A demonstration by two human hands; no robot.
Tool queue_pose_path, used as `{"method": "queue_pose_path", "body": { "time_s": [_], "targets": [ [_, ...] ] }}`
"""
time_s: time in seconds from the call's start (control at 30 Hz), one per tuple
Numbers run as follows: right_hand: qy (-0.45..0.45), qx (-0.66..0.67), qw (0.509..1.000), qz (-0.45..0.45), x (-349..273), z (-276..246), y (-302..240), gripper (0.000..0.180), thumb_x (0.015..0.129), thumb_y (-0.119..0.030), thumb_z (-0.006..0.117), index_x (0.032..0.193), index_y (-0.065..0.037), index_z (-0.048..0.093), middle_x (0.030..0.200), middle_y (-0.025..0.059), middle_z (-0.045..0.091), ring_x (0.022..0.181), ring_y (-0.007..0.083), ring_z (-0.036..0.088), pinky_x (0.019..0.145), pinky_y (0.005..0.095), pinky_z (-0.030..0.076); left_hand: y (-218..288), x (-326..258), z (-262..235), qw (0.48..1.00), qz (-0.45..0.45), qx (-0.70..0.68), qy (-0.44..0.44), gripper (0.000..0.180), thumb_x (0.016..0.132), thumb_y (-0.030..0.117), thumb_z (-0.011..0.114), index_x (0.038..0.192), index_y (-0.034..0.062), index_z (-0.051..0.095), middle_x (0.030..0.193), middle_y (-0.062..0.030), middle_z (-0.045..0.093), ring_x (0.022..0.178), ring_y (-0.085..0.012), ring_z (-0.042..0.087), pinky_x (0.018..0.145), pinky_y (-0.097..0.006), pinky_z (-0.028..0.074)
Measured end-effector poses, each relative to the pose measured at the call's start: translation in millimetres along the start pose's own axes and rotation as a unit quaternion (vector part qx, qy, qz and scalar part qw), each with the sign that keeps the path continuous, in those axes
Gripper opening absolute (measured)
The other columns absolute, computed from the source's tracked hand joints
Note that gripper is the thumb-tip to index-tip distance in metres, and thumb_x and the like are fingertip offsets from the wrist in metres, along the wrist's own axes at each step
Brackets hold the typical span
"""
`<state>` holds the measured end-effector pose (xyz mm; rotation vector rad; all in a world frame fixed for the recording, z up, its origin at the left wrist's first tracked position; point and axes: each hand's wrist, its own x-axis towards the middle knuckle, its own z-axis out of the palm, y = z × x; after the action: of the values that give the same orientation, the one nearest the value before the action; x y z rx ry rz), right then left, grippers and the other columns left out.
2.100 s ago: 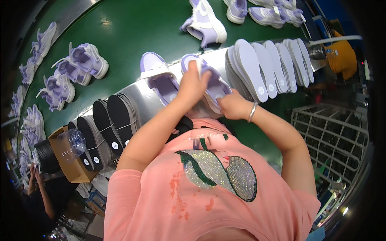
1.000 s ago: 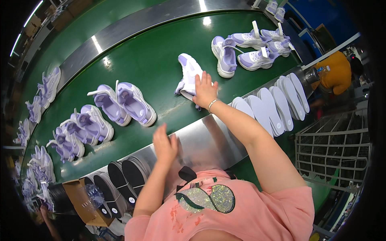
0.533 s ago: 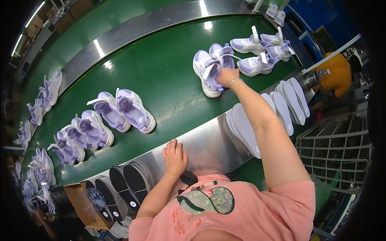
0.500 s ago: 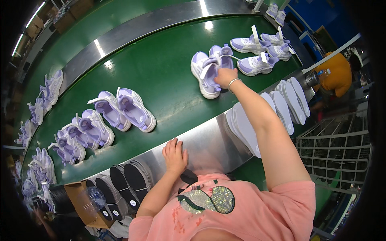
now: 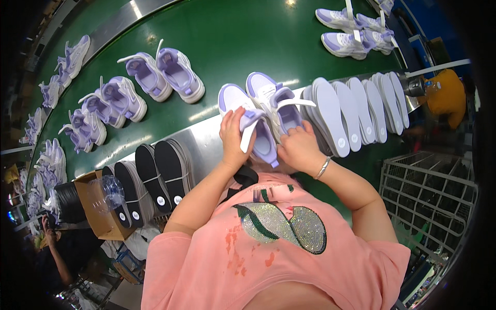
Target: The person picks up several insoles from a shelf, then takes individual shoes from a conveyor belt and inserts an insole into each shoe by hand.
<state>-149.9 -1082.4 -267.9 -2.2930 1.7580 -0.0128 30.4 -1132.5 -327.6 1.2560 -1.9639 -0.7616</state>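
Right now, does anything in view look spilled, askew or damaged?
Yes: the front of the pink shirt carries darker, irregular patches that break its even colour. They could be wet spots or stains; I can't tell which. The two nearest shoes show no obvious damage.

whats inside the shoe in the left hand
Inside the shoe, lilac lining shows toward the back. The toe end is covered by the upper, with the left hand over one side, so what lies there cannot be seen.

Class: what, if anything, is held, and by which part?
The left grip holds one shoe by its side; the right grip holds another shoe by its heel.
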Motion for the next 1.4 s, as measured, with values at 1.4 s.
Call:
{"method": "queue_pose_path", "body": {
  "time_s": [1.4],
  "targets": [
    [0.248,0.205,0.932,0.166,-41.1,-66.4,90.7,0.025,0.071,-0.024,0.067,0.075,-0.003,0.054,0.082,0.0130,0.056,0.076,0.0302,0.055,0.065,0.0353,0.043,17.1,50.3,0.3,0.983,-0.117,-0.135,0.039,0.015,0.085,0.015,0.054,0.086,-0.0005,0.052,0.070,-0.0134,0.056,0.063,-0.0175,0.051,0.058,-0.028,0.042]
  ]
}}
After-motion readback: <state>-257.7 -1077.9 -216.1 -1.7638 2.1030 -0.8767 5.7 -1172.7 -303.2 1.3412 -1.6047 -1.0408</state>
